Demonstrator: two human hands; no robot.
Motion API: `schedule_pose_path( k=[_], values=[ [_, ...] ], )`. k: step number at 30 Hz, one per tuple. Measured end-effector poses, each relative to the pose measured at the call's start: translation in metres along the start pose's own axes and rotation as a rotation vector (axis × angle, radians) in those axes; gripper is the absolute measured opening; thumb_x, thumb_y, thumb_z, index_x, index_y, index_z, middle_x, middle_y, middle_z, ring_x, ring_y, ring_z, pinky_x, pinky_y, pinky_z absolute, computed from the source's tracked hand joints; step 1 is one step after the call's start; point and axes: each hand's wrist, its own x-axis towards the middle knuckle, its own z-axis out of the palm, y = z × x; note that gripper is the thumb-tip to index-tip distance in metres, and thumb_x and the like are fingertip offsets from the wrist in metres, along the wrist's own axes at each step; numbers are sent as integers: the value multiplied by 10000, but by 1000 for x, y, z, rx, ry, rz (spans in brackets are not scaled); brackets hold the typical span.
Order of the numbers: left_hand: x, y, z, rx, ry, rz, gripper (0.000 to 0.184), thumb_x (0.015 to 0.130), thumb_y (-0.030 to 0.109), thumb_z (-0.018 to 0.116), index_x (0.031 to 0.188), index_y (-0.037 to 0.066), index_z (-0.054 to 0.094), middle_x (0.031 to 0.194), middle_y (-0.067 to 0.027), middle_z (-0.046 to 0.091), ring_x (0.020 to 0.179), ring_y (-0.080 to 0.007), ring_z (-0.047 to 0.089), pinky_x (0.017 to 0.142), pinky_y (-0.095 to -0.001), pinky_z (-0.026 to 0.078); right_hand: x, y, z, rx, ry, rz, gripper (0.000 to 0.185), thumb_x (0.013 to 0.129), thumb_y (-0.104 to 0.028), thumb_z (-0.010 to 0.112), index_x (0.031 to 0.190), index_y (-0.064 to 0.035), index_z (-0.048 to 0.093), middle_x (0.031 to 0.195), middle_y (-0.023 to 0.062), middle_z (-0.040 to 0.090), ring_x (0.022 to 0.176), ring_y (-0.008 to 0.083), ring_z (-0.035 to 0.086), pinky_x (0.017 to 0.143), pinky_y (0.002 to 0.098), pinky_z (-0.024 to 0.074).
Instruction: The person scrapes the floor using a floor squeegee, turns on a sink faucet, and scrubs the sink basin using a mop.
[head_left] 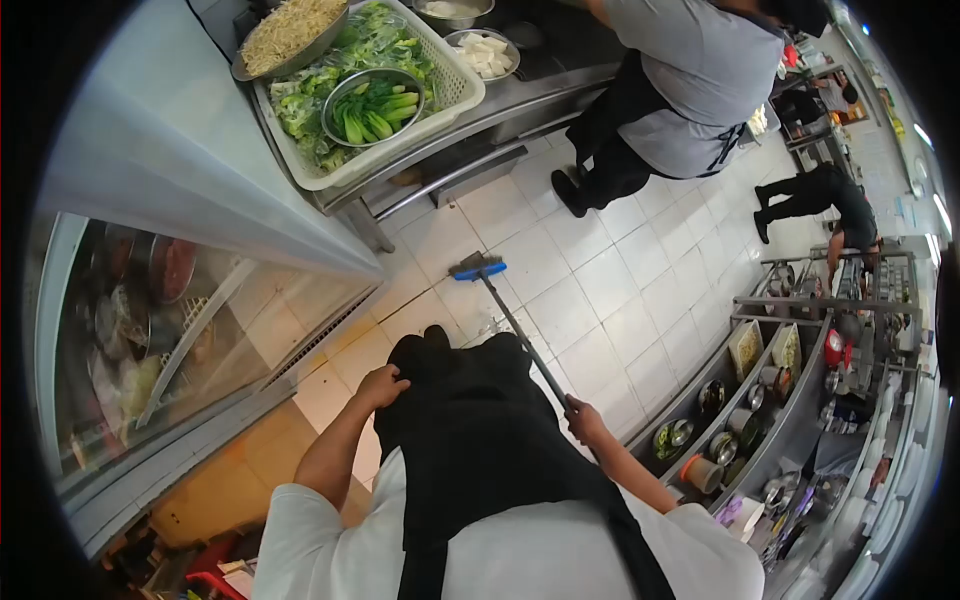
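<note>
We seem mid-sweep, right hand (pixel 587 421) clasping the broom (pixel 481 268), next stroke needing control, grip of left hand (pixel 382 386) unclear

Tiled flr (pixel 610 260) + steel ctr (pixel 545 92)
Flr: pale tiles, blue brush head (pixel 485 271) on it. Ctr: white veg basket (pixel 467 100), metal bowl (pixel 513 68) w/ white chunks (pixel 485 57) just beside.
</note>
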Motion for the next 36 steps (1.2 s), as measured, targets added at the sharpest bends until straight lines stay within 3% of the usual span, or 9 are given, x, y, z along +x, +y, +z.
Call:
schedule_pose_path(
  k=[5, 9, 13, 18, 20, 25, 26, 31, 36],
  values=[
    [-16, 2, -7, 141, -20, -62, 487, 832, 356, 658, 1181, 23, 595, 1135, -191, 644, 1053, -326, 618, 902, -405, 485, 65, -39, 7, -258, 215, -381, 478, 878, -191, 503, 1334, -51, 472, 1024, 253, 650, 929, 416, 630, 830, 483, 504],
    [-29, 13, -5, -3, 62, -44, 497, 842, 357, 647, 1206, 26, 580, 1141, -183, 645, 1061, -323, 617, 917, -403, 481, 138, -109, 5, -222, 184, -485, 469, 858, -133, 479, 1319, -50, 474, 1055, 246, 644, 1005, 388, 618, 871, 467, 494],
    [-54, 9, -2, 26, 91, -89, 500, 846, 353, 647, 1216, 25, 574, 1125, -181, 650, 1047, -314, 626, 911, -395, 485, 133, -164, -18, -235, 22, -318, 420, 855, -76, 451, 1269, -36, 502, 1024, 222, 659, 901, 357, 663, 772, 449, 538],
    [-69, -12, 12, -29, 55, -176, 510, 825, 345, 663, 1179, -17, 599, 1097, -209, 654, 1052, -317, 624, 896, -381, 488, 139, -128, -11, -285, 56, -335, 395, 849, -69, 454, 1238, -43, 519, 980, 218, 667, 873, 362, 665, 754, 456, 539],
    [-70, -34, 28, -28, 66, -188, 515, 829, 345, 663, 1185, -20, 592, 1095, -200, 658, 1046, -315, 625, 902, -379, 484, 130, -94, -3, -342, 81, -471, 557, 815, 7, 420, 1370, -46, 418, 925, 212, 665, 617, 306, 667, 556, 424, 558],
    [-67, -68, 67, -159, 40, -230, 503, 825, 374, 682, 1132, -22, 634, 1133, -209, 646, 1073, -333, 612, 931, -384, 470, 72, 48, 37, -488, 48, -452, 608, 828, -16, 446, 1419, -131, 360, 979, 207, 662, 829, 368, 660, 684, 481, 534],
    [-57, -87, 83, -160, 63, -214, 489, 825, 364, 686, 1123, -21, 640, 1109, -206, 656, 1064, -330, 619, 917, -380, 478, 38, 50, 28, -401, -81, -232, 578, 834, -68, 477, 1400, -149, 387, 967, 225, 662, 887, 388, 649, 751, 509, 511],
    [-45, -78, 105, -260, -15, -297, 444, 833, 318, 673, 1124, -16, 639, 1045, -204, 680, 1014, -328, 647, 893, -370, 494, -21, 79, 12, -381, -21, -296, 475, 915, -242, 461, 1389, -245, 446, 913, 225, 652, 859, 408, 629, 729, 509, 490],
    [-48, -45, 92, -144, 45, -177, 460, 834, 341, 661, 1132, -9, 635, 1078, -212, 669, 1007, -323, 651, 899, -362, 491, 1, 63, 15, -214, 47, -422, 469, 909, -231, 497, 1366, -134, 456, 1009, 235, 651, 916, 436, 613, 780, 490, 493]
  ],
)
